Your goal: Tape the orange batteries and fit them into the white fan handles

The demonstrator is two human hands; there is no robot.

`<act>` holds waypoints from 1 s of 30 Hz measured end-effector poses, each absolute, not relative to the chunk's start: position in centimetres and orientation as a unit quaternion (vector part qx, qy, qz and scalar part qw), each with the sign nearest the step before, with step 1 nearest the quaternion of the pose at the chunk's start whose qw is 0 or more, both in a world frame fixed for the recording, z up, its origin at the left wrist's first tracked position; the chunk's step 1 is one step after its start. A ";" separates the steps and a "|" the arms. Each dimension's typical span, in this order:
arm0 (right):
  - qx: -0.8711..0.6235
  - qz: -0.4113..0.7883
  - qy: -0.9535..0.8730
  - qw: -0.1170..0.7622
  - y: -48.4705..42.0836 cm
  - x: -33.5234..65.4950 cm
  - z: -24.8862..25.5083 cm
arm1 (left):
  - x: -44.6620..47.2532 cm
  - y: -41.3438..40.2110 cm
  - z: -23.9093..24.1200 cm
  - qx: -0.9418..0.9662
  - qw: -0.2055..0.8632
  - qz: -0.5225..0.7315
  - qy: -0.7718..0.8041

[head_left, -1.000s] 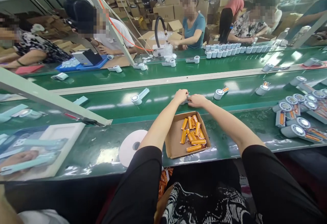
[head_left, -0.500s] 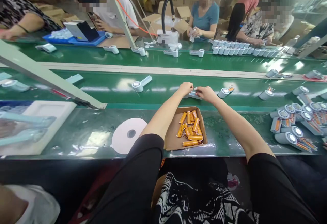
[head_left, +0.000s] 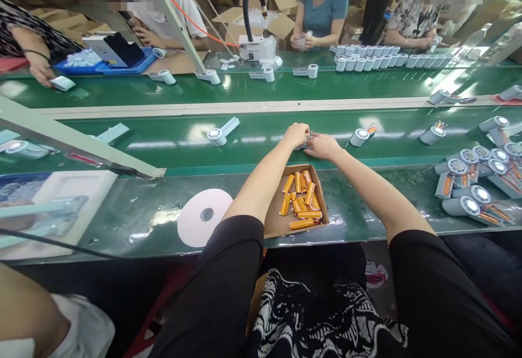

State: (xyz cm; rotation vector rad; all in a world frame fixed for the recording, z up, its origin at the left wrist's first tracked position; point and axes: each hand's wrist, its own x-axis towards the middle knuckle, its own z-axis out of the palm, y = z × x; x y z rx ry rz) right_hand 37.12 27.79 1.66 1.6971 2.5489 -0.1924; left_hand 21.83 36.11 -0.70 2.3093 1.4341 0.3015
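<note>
My left hand and my right hand meet over the green belt, fingers bent around a pale blue handheld fan body. Most of that piece is hidden beneath the fingers, so its details cannot be made out. Just below my wrists, a shallow cardboard box holds several orange-wrapped batteries. To the right on the belt lies another fan body with an orange battery at its handle. A further fan body lies to the left, its handle angled away.
A white disc lies on the bench left of the box. Fan bodies with batteries are piled at the right. A metal post slants across the left. Co-workers sit beyond the far belt.
My right hand has moved slightly left and now covers more of the fan body, nearer my left hand. At the far left, a co-worker's hand has reached a fan body. The view has shifted slightly.
</note>
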 end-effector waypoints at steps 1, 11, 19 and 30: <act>0.558 -0.065 0.826 0.045 27.8 37.1 1.8 | 22.0 35.9 -0.6 0.826 0.200 0.107 0.516; 0.606 -0.076 0.790 0.051 25.6 39.4 3.7 | 23.5 33.2 1.7 0.833 0.154 0.063 0.528; 0.624 -0.099 0.774 0.051 22.6 39.8 3.6 | 25.0 31.2 3.2 0.850 0.156 0.072 0.498; 0.621 -0.162 0.749 -0.162 8.4 46.2 1.7 | 3.0 14.0 2.9 0.844 0.136 0.197 0.480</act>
